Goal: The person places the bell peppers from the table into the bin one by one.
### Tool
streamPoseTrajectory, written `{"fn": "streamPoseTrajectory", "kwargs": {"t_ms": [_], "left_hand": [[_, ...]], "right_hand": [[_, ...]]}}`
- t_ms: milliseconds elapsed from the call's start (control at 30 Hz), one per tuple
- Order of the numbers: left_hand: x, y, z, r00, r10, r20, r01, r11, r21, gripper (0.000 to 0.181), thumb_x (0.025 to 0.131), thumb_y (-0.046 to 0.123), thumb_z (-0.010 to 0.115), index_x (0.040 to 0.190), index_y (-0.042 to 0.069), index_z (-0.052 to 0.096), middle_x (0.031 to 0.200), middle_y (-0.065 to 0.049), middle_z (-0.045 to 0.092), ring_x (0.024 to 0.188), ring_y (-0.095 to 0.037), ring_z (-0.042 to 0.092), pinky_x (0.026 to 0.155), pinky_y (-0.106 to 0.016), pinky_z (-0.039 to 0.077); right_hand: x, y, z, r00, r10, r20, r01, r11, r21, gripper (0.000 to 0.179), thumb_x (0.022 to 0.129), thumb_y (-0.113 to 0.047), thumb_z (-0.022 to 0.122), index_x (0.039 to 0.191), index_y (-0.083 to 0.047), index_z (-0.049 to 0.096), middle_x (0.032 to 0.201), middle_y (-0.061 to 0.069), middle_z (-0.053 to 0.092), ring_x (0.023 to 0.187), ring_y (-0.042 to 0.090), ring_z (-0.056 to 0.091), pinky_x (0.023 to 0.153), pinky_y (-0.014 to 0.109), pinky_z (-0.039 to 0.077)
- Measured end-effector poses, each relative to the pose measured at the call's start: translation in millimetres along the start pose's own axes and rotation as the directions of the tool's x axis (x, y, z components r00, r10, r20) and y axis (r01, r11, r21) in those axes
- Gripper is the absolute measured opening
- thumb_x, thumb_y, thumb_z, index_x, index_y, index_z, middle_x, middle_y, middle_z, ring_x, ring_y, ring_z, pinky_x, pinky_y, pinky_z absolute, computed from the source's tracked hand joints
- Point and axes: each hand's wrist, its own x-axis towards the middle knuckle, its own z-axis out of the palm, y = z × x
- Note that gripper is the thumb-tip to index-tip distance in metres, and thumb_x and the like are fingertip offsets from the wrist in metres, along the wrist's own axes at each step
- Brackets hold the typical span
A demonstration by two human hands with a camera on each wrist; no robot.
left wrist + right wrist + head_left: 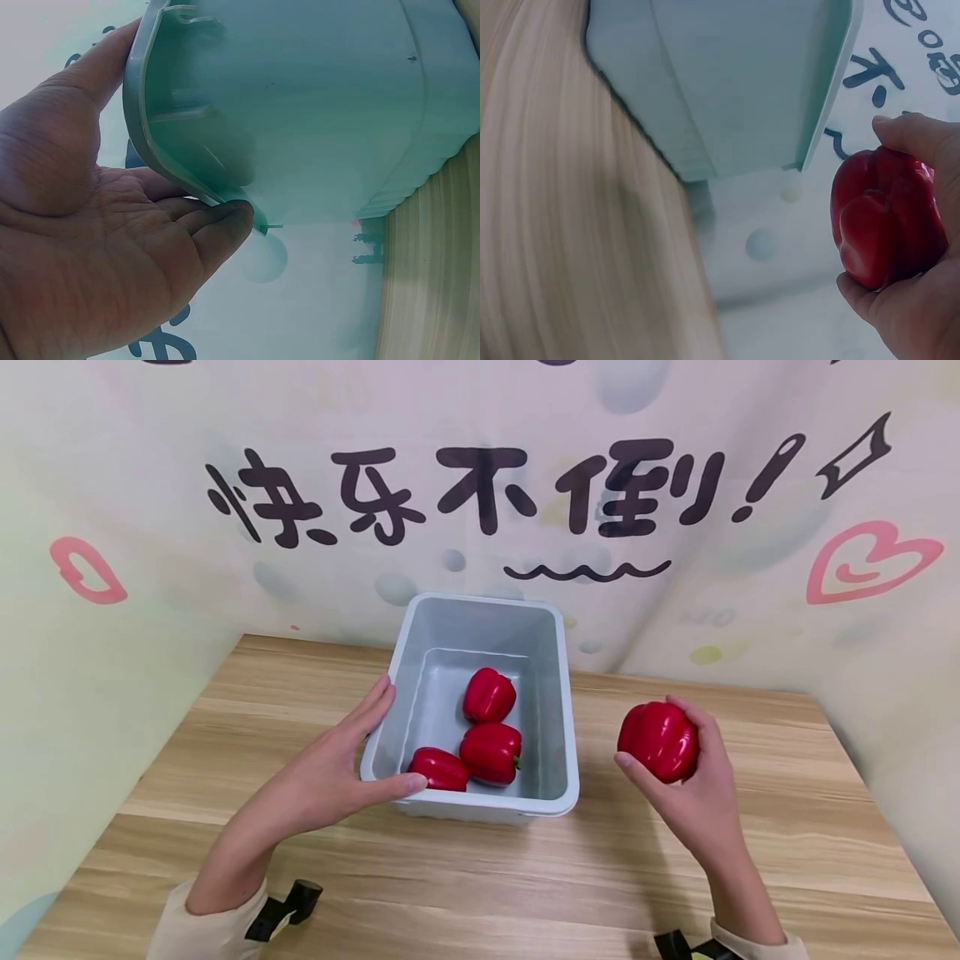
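A light grey plastic bin [558, 718] stands on the wooden table with three red bell peppers inside. One pepper [489, 695] lies toward the middle, another pepper [491, 752] just nearer, and a third pepper [438, 769] in the near left corner. My left hand [330, 777] grips the bin at that corner, thumb over the near rim and fingertips [232, 217] at the rim of the left side. To the right of the bin, my right hand [705, 789] holds a fourth-looking red bell pepper [885, 217] above the table, between thumb and fingers.
The wooden table [480, 893] runs back to a pale printed cloth [465, 560] with dark lettering and pink hearts. The bin's far end stands close to that cloth. Black straps [281, 914] sit at both wrists.
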Motion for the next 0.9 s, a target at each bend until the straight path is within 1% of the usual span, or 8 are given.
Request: {"fn": "streamPoseTrajectory", "kwargs": {"t_ms": [133, 300, 433, 667, 900], "left_hand": [[0.2, -0.2, 0.2, 1.0, 0.005, 0.001, -0.005, 1.0, 0.003, 0.115, 0.088, 0.06, 0.08, 0.171, 0.018, 0.012, 0.181, -0.001, 0.005, 0.165, -0.041, 0.019, 0.116, -0.066, 0.046], [0.0, -0.4, 0.5, 1.0, 0.003, 0.001, -0.003, 1.0, 0.013, 0.115, 0.088, 0.061, 0.079, 0.171, 0.018, 0.013, 0.181, -0.002, 0.005, 0.165, -0.041, 0.019, 0.116, -0.066, 0.045], [0.2, -0.3, 0.4, 1.0, 0.0, 0.001, 0.0, 1.0, 0.009, 0.115, 0.088, 0.06, 0.08, 0.171, 0.018, 0.012, 0.181, -0.003, 0.005, 0.165, -0.041, 0.018, 0.116, -0.066, 0.045], [0.0, 0.2, 0.2, 1.0, -0.014, 0.0, 0.014, 1.0, 0.011, 0.116, 0.087, 0.06, 0.08, 0.171, 0.018, 0.012, 0.181, -0.003, 0.005, 0.165, -0.042, 0.019, 0.116, -0.067, 0.045], [0.9, 0.0, 0.6, 1.0, -0.014, -0.002, 0.014, 1.0, -0.002, 0.116, 0.087, 0.06, 0.081, 0.171, 0.018, 0.012, 0.181, -0.002, 0.005, 0.165, -0.042, 0.019, 0.117, -0.067, 0.044]], "right_hand": [[-3.5, -6, 0, 0.999, -0.032, 0.001, 0.032, 0.999, 0.025, 0.088, 0.082, -0.007, 0.088, 0.157, -0.025, 0.045, 0.144, -0.013, 0.051, 0.126, 0.011, 0.051, 0.079, 0.01, 0.056], [-6.6, -11, 0, 0.997, -0.081, 0.018, 0.08, 0.995, 0.062, 0.091, 0.079, -0.002, 0.089, 0.157, -0.022, 0.046, 0.143, -0.015, 0.051, 0.126, 0.011, 0.053, 0.08, 0.011, 0.057], [-8.7, -16, 1, 0.993, -0.114, 0.027, 0.111, 0.99, 0.089, 0.092, 0.078, 0.002, 0.088, 0.156, -0.02, 0.046, 0.143, -0.014, 0.052, 0.127, 0.012, 0.054, 0.081, 0.011, 0.058], [-11.9, -27, -2, 0.989, -0.144, 0.026, 0.139, 0.982, 0.125, 0.095, 0.074, 0.007, 0.088, 0.156, -0.018, 0.047, 0.144, -0.011, 0.054, 0.127, 0.015, 0.056, 0.083, 0.012, 0.059], [-17.1, -38, -5, 0.978, -0.206, 0.041, 0.198, 0.97, 0.142, 0.099, 0.069, 0.011, 0.089, 0.155, -0.014, 0.047, 0.146, -0.005, 0.054, 0.126, 0.017, 0.058, 0.084, 0.014, 0.06]]}}
